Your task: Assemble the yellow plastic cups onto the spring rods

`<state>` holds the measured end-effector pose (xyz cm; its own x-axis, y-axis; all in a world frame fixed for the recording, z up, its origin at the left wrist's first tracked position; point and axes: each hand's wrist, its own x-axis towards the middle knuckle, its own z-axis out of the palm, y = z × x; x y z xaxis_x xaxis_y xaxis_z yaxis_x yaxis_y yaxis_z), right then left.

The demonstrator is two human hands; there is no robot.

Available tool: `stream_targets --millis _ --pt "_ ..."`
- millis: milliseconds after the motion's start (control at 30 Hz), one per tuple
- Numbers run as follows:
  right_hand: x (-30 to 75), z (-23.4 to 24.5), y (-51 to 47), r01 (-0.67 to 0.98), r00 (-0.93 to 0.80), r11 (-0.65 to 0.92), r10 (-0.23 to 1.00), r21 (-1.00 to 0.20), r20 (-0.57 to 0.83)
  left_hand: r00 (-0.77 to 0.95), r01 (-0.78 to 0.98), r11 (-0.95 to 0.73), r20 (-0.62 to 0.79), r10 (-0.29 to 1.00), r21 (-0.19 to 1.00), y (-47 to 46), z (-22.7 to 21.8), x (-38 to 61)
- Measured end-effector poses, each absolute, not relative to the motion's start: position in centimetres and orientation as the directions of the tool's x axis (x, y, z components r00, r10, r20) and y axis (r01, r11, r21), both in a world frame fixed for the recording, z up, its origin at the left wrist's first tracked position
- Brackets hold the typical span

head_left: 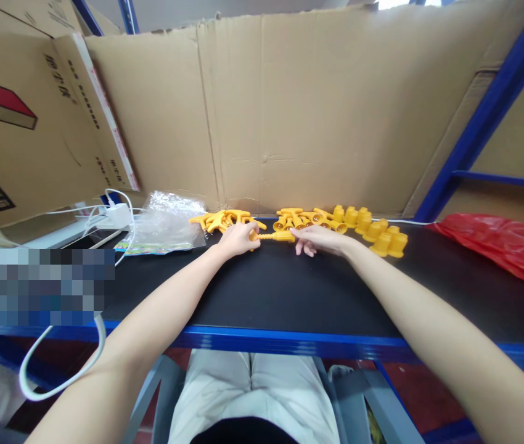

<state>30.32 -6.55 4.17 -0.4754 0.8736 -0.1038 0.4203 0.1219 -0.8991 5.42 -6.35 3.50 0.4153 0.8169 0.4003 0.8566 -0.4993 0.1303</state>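
A slim yellow plastic part (277,236) with a ribbed shaft is stretched level between my two hands, above the black tabletop. My left hand (238,239) is closed around its left end, which my fingers partly hide. At the other end, the thumb and forefinger of my right hand (320,239) pinch the thicker, grooved portion, with the remaining fingers hanging loosely below. Branched yellow plastic pieces (219,220) lie just behind my left hand. Behind my right hand is a cluster of yellow pieces with cup-shaped ends (290,217).
Yellow flanged caps (381,244) stand in rows at the right. Beyond them lies a red plastic bag (497,243). Clear plastic packaging (164,225) and a white charger (119,216) with cables sit at the left. Cardboard (317,111) walls the back; a blue rail (290,340) edges the front.
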Motion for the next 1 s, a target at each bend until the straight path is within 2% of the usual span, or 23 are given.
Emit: stream_targets --millis 233,367,667,900,1000 --pt "30.6 4.0 -6.5 0.327 -0.441 0.135 0.897 -0.935 -0.024 0.411 0.857 -0.497 0.4 0.819 0.136 -6.6 3.6 5.5" --pt "30.2 3.8 -6.5 0.311 -0.457 0.128 0.889 -0.942 -0.03 0.406 0.858 -0.496 0.413 0.815 0.135 -6.8 3.6 5.7" --pt "29.5 4.0 -6.6 0.417 -0.425 0.128 0.902 -0.9 -0.069 0.401 0.861 -0.49 0.408 0.82 0.139 -6.8 3.7 5.7" --pt "30.1 3.6 -6.4 0.373 -0.435 0.2 0.9 -0.906 0.019 0.404 0.866 -0.483 0.389 0.828 0.129 -6.6 3.7 5.6" --pt "30.0 3.6 -6.4 0.374 -0.431 0.183 0.902 -0.909 0.005 0.402 0.866 -0.482 0.386 0.83 0.135 -6.8 3.8 5.7"
